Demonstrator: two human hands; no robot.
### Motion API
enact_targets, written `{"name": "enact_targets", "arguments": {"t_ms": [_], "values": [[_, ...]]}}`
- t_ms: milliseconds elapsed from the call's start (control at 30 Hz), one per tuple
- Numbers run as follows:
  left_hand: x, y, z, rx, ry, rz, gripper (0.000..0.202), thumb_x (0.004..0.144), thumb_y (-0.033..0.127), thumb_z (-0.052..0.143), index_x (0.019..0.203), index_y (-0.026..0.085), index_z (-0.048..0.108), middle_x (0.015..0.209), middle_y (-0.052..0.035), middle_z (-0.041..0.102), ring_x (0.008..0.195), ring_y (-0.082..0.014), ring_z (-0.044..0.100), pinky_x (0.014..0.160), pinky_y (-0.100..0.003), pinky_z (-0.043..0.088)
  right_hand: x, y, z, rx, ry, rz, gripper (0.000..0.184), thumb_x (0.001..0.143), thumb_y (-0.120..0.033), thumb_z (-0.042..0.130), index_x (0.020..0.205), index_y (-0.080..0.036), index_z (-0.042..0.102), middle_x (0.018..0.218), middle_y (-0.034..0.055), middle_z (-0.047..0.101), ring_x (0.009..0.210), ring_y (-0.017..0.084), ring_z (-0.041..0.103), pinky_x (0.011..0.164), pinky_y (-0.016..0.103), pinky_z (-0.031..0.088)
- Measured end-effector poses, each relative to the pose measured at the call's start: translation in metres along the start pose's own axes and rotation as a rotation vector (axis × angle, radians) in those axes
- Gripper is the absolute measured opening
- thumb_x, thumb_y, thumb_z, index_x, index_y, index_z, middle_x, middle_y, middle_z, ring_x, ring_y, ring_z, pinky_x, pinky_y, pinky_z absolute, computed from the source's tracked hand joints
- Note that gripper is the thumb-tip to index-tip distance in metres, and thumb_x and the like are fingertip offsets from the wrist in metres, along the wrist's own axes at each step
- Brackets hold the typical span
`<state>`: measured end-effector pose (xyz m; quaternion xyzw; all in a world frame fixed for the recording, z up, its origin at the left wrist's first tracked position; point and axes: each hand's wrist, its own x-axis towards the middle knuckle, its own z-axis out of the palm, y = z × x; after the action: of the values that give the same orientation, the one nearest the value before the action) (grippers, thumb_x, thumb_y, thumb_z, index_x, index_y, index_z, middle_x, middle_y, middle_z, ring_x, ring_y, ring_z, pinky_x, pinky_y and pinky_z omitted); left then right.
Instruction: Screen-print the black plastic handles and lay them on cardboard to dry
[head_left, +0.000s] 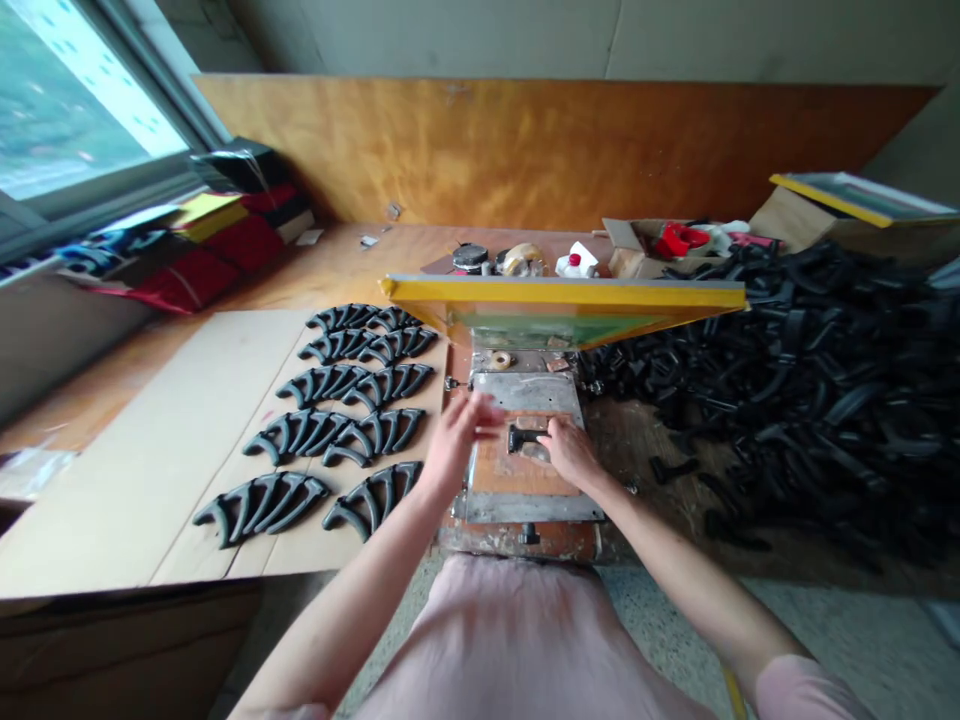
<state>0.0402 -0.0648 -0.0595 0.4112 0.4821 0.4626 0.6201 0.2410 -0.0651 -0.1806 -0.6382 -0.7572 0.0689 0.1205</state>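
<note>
My right grip (571, 452) pinches the black part (519, 439), my left grip (474, 416) hovers empty, and lopsided finger pressure could skew it.

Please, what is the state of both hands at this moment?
Left hand: open, a little blurred, nothing seen in it.
Right hand: fingers closed on one end of a black part.

The black, handle-like part (527, 438) lies crosswise on the brown board (510, 477), wider end leftward, its other end in my right hand (571, 452).
</note>
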Motion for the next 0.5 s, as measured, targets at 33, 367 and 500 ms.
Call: {"name": "enact_targets", "arguments": {"t_ms": [33,367,500], "values": [[-0.013,-0.021,0.003,0.018,-0.1,-0.178,0.057,0.079,0.064,0.058,0.11,0.016,0.06,0.107,-0.0154,0.071,0.095,-0.0259,0.068,0.069,-0.033,0.054,-0.006,-0.013,-0.003,0.012,0.017,0.035,0.012,0.094,-0.029,0.052,0.089,-0.018,0.056,0.085,0.0107,0.065,0.085,0.023,0.059,0.075,0.033,0.045],[-0.061,-0.087,-0.086,-0.07,0.392,-0.25,0.043,0.082,0.059,0.059,0.098,0.019,0.054,0.105,-0.01,0.071,0.085,-0.0212,0.071,0.068,-0.032,0.058,-0.055,0.029,-0.036,0.144,0.155,-0.209,0.022,0.091,-0.016,0.045,0.094,-0.023,0.066,0.112,0.0078,0.065,0.107,0.023,0.057,0.094,0.039,0.047],[-0.087,-0.113,-0.177,0.17,0.736,-0.35,0.036,0.089,0.055,0.046,0.092,0.019,0.048,0.084,-0.0086,0.071,0.066,-0.0198,0.07,0.057,-0.03,0.054,-0.078,0.179,-0.023,-0.098,0.095,0.23,0.041,0.074,-0.007,0.043,0.107,-0.016,0.066,0.117,0.0179,0.062,0.11,0.032,0.058,0.095,0.048,0.047]]}}
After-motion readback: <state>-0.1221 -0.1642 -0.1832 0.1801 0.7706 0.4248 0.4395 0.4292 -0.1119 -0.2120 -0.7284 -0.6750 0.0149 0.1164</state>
